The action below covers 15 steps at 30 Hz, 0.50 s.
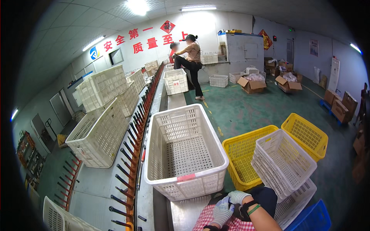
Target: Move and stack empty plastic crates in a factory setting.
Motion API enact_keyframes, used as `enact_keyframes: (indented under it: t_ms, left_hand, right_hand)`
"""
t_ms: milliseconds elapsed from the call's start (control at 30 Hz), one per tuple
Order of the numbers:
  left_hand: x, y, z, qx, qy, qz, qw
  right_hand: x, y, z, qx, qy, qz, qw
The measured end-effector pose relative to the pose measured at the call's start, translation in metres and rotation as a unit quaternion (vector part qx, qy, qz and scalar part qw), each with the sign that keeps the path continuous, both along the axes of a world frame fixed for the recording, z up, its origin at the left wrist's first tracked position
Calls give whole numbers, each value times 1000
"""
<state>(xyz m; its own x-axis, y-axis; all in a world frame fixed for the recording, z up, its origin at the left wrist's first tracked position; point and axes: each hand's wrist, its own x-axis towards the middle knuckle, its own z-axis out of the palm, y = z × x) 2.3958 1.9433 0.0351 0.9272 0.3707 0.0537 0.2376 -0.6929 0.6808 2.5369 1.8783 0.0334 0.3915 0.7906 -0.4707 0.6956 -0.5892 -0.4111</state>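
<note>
Both of my hands are low in the picture, close together over my lap, in striped grey-white gloves. My left hand (222, 212) lies with its fingers stretched away from me, over red checked cloth (205, 220). From the lower right comes my right hand (237, 197), its fingers curled at the left hand's fingertips; what they grip is hidden. A dark band and a green band (254, 209) circle the right wrist. Just ahead stands a large white perforated crate (185, 184), with nothing in it, on a metal ledge (189, 213).
Left of the crate runs a line of upright dark pegs (133, 169). White crates (101, 134) stand beyond it. At right are a yellow crate (241, 150), stacked white crates (283, 163) and a blue crate (312, 219). Two people (191, 54) are farther back, near open cartons (252, 84).
</note>
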Motion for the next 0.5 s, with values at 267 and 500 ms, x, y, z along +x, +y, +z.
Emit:
enact_keyframes:
  t_ms: [267,500]
  left_hand:
    - [7,3,-7,20,-21,5,1000]
    - [6,3,-5,6,-13,1,1000]
  right_hand:
    - [4,6,12,-32,-12,-1,999]
    - [-1,6,23,-33,-10,-9,999]
